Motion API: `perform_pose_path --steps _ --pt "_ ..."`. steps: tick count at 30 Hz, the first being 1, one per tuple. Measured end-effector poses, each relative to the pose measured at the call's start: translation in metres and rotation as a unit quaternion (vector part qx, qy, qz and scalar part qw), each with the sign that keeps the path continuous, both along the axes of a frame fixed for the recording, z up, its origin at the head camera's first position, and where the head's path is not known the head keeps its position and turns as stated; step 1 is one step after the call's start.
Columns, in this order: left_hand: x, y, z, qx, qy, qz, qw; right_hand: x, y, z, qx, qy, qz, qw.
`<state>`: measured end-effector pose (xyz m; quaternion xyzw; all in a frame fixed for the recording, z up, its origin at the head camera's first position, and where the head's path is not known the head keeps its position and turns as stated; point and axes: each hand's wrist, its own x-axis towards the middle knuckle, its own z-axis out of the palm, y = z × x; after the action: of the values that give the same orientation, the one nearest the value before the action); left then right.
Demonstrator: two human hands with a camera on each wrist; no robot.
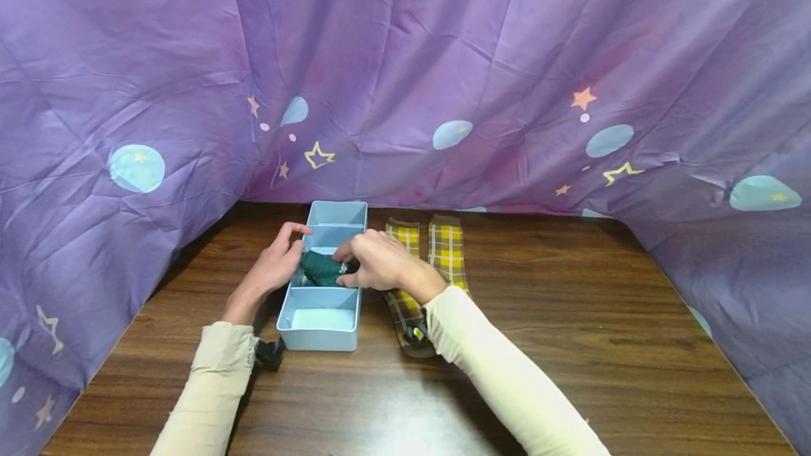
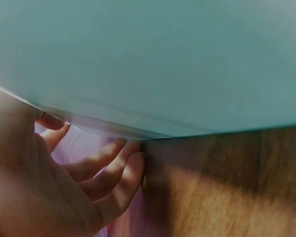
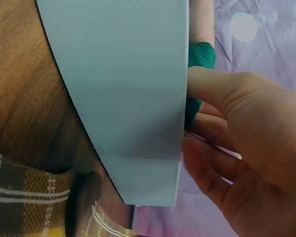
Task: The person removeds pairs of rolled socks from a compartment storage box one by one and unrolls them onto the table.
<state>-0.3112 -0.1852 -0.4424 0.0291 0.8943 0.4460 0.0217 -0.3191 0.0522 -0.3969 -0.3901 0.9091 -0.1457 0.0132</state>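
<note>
A long light-blue box (image 1: 317, 340) with several compartments stands on the table. Over one of its middle compartments, a folded dark green cloth bundle (image 1: 322, 269) with a small white pattern sits partly inside; its exact kind is unclear. My right hand (image 1: 380, 262) pinches the bundle's right end between thumb and fingers, reaching over the box's right rim. On the far side of the wall in the right wrist view, green cloth (image 3: 201, 55) shows beside the fingers. At the box's left rim, my left hand (image 1: 275, 266) touches the edge with loosely bent fingers (image 2: 113, 182).
Two yellow-and-brown plaid socks (image 1: 447, 248) lie flat to the right of the box, one partly under my right forearm. A small black object (image 1: 269, 354) is by my left cuff. Purple patterned cloth (image 1: 405, 90) hangs behind the wooden table (image 1: 570, 315).
</note>
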Motion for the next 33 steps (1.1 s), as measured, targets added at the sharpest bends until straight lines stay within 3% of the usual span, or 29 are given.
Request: perform_pose_path --steps 11,20,33 --pt "-0.002 0.000 -0.004 0.000 0.015 -0.001 0.9999 0.004 0.011 0.006 -0.064 0.012 0.005 0.9978" --pt "-0.002 0.000 -0.004 -0.007 0.020 -0.001 0.9998 0.002 0.020 0.002 -0.114 -0.031 0.018 0.9929" --pt "-0.001 -0.002 -0.001 -0.004 0.015 0.002 0.9999 0.004 0.028 -0.005 -0.184 -0.041 0.052 0.9807"
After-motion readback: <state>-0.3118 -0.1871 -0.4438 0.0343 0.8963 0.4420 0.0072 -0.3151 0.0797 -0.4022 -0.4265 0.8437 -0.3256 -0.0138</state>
